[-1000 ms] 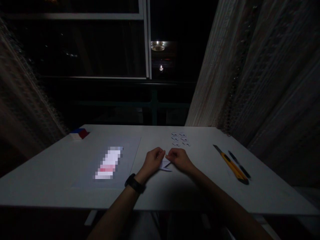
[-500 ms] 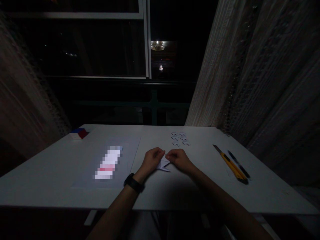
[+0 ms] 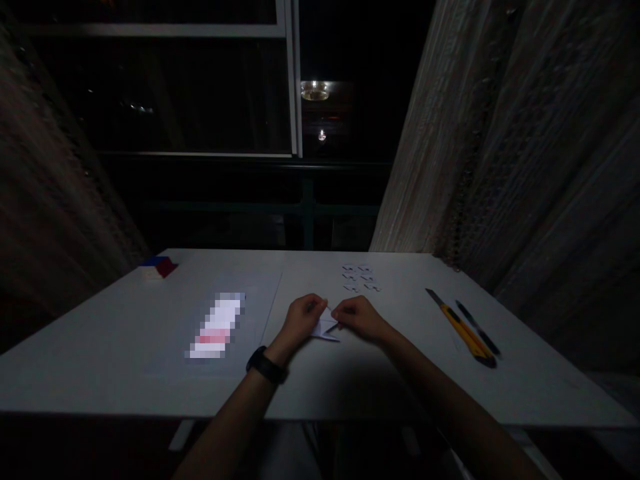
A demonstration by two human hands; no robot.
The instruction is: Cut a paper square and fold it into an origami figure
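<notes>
A small piece of folded white paper (image 3: 326, 327) is held between my two hands, just above the middle of the table. My left hand (image 3: 304, 316), with a black watch on its wrist, pinches the paper at its upper left. From the other side my right hand (image 3: 361, 316) pinches its upper right edge. The fingertips of both hands are close together at the top of the paper. A pointed flap sticks out toward the lower right. The fingers hide part of the folds.
On the white table (image 3: 125, 347), a large paper sheet (image 3: 265, 293) lies left under a lit, blurred-out screen (image 3: 217, 327). A cube (image 3: 158, 267) stands far left. Several small paper pieces (image 3: 367, 279) lie beyond my hands. A yellow box cutter (image 3: 463, 330) and a pen (image 3: 477, 329) lie right.
My right hand's fingers have shifted slightly along the paper, and the gap between the fingertips is a little wider. My left hand stays nearly in place.
</notes>
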